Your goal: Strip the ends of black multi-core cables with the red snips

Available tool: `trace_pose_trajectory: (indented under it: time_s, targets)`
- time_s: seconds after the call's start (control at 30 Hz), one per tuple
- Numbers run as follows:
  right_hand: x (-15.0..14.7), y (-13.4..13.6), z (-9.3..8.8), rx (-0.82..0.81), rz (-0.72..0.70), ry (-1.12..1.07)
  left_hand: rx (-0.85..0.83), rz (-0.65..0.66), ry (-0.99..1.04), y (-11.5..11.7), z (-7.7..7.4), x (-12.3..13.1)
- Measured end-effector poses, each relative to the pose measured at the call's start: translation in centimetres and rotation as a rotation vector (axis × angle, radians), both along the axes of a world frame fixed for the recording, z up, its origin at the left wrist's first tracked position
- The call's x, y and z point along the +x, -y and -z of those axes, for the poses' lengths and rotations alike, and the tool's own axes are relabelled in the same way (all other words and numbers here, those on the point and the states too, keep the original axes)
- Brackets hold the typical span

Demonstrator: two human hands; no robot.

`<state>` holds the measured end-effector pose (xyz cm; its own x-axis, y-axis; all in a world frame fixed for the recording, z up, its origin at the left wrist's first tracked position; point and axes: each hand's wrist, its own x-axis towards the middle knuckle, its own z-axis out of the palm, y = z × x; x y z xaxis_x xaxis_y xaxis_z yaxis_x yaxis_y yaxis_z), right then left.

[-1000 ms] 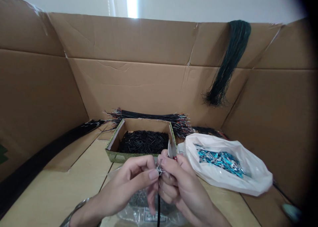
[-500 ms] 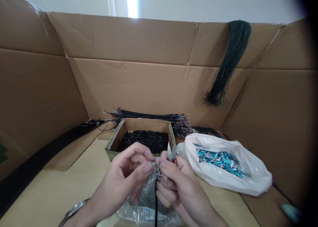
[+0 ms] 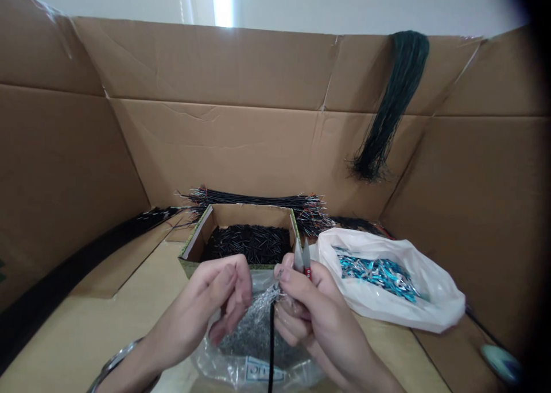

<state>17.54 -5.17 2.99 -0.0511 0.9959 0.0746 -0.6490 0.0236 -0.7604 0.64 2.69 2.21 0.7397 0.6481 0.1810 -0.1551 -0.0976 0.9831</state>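
Note:
My right hand is closed around a black cable near its top end, which points up while the rest hangs down. In the same hand sits a pair of red-handled snips, blades upward. Fine silvery strands fan from the cable's end toward my left hand. The left fingers are curled together just left of the cable; whatever they pinch is hidden. Below both hands lies a clear plastic bag, partly covered by them, with a grey mass of fine strands inside.
Behind the hands stands an open box of short black pieces. A white bag with blue and silver scraps lies to the right. Black cable bundles lie behind the box. Cardboard walls surround the table; dark green strands hang over one.
My left hand has moved left, away from the cable's end, and its fingers have curled in. The silvery strands now show between the hands. My right hand keeps the cable and snips.

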Motion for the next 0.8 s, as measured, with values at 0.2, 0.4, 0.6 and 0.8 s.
trace_pose_trajectory:
  time_s: [0.2, 0.4, 0.6, 0.8]
  targets:
    - [-0.9, -0.2, 0.7, -0.014, 0.062, 0.043, -0.204, 0.118, -0.033, 2.2, 0.3, 1.0]
    - [-1.3, 0.0, 0.3, -0.026, 0.083, 0.024, -0.305, 0.163, 0.149, 2.4, 1.1, 1.8]
    - [-0.9, 0.2, -0.1, 0.0, -0.114, -0.065, -0.338, 0.367, 0.174, 1.4, 1.0, 1.7]
    - [-0.8, 0.3, 0.3, 0.004, -0.224, -0.111, -0.285, 0.464, 0.142, 0.8, 0.8, 1.5]
